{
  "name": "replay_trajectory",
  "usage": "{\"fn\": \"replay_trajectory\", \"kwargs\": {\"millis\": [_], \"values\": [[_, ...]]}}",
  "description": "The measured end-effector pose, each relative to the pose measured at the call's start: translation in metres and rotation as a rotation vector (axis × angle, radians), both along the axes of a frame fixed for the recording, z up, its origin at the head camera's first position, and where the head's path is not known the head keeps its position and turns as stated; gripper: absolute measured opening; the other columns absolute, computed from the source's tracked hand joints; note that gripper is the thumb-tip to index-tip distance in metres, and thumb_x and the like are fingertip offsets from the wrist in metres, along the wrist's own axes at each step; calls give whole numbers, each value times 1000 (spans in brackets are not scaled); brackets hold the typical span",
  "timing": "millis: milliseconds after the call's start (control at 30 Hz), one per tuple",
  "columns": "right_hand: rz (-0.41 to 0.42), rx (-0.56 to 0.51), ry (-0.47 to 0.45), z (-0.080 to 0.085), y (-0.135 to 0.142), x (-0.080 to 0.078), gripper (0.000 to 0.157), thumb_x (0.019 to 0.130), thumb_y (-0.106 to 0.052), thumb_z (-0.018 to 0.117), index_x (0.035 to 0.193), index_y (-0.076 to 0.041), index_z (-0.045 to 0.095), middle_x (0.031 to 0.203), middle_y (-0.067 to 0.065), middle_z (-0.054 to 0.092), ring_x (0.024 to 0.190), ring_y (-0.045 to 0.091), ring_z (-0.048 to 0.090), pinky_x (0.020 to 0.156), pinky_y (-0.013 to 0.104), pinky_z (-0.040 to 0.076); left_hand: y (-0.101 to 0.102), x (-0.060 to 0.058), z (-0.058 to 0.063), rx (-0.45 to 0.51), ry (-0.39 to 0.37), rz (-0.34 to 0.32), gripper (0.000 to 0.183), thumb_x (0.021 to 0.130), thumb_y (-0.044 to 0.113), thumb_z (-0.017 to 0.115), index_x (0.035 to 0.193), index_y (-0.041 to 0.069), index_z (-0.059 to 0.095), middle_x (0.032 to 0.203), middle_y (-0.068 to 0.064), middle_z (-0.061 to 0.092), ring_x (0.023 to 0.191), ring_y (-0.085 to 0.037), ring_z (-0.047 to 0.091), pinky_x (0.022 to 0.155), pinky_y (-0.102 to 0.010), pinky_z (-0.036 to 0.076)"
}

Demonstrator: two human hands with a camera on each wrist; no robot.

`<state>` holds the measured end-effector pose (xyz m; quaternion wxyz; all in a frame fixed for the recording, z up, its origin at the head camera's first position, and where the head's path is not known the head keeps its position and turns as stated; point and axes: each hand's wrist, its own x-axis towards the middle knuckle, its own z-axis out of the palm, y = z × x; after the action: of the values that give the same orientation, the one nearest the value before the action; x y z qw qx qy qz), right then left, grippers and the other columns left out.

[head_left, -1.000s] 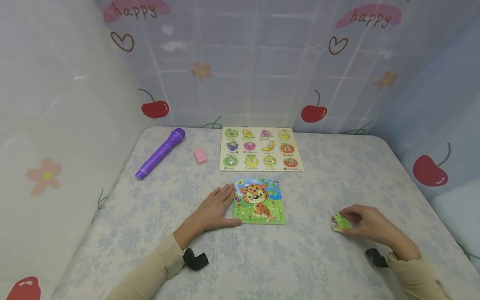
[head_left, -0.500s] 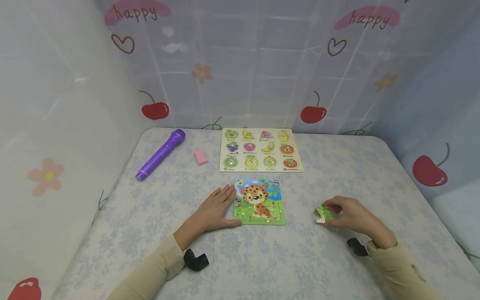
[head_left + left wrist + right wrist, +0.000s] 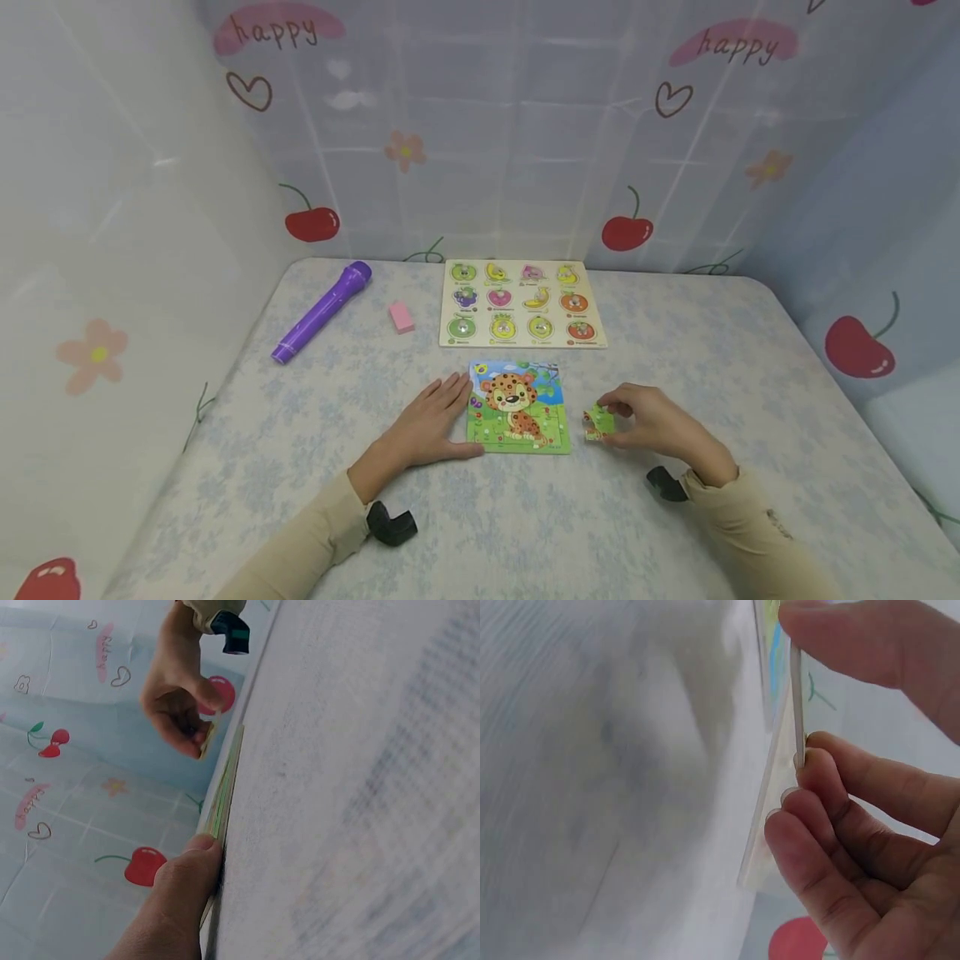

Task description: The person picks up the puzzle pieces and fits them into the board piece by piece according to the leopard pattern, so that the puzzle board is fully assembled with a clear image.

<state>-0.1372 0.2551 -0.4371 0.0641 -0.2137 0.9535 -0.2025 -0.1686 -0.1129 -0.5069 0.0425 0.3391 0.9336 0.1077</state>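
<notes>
A square leopard jigsaw puzzle [image 3: 517,404] lies on the table in the head view. My left hand [image 3: 431,421] rests flat against its left side, fingers straight, with the thumb at the lower left corner. Just right of the puzzle my right hand [image 3: 652,421] pinches a green puzzle piece [image 3: 600,422] between thumb and fingers. In the right wrist view the puzzle piece [image 3: 797,705] shows edge-on, held at its two ends. The left wrist view has my left thumb [image 3: 191,877] on the puzzle's edge and the right hand [image 3: 176,697] above the table.
Behind the puzzle lies a wooden fruit peg board [image 3: 522,304]. A pink block [image 3: 401,317] and a purple toy microphone [image 3: 321,312] are at the back left. Printed curtains [image 3: 480,125] stand around the table [image 3: 697,333].
My right hand has moved left with the puzzle piece, from the right part of the table to close beside the puzzle. The left hand has stayed in place.
</notes>
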Motion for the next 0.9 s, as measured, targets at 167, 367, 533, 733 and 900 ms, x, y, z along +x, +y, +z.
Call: {"fn": "replay_trajectory", "kwargs": {"millis": [167, 367, 533, 733, 900], "values": [[40, 1, 5, 0, -18, -2, 42, 73, -23, 85, 109, -6, 70, 90, -4, 62, 81, 11, 55, 67, 24, 48, 0, 0, 0, -5, 9, 0, 108, 83, 79, 46, 157, 7, 15, 165, -7, 13, 153, -22, 12, 125, -42, 14], [51, 7, -5, -3, -39, -3, 44, 72, -24, 86, 109, -5, 70, 90, -3, 62, 82, 12, 58, 70, 26, 50, 0, 0, 1, -8, 8, -1, 108, 83, 80, 45, 156, 7, 15, 165, -7, 14, 153, -22, 13, 125, -42, 14], [73, 31, 4, -5, -55, -6, 45, 72, -25, 86, 110, -5, 71, 90, -1, 63, 79, 10, 56, 68, 26, 49, 0, 0, 2, -11, -1, 0, 107, 83, 78, 47, 157, 7, 15, 165, -7, 12, 153, -22, 12, 125, -42, 13], [89, 42, -2, -6, -66, -8, 46, 72, -26, 86, 111, -5, 71, 89, -2, 61, 75, 8, 50, 64, 24, 45, 0, 0, 2, -19, -4, -8, 106, 84, 78, 46, 157, 8, 14, 165, -7, 11, 153, -23, 11, 125, -42, 14], [97, 36, -10, -5, -69, -9, 44, 72, -25, 86, 109, -5, 72, 87, -2, 60, 72, 7, 46, 63, 23, 42, -1, -1, 2, -29, 10, -8, 107, 83, 79, 45, 157, 8, 13, 165, -7, 11, 153, -22, 11, 125, -41, 14]]}}
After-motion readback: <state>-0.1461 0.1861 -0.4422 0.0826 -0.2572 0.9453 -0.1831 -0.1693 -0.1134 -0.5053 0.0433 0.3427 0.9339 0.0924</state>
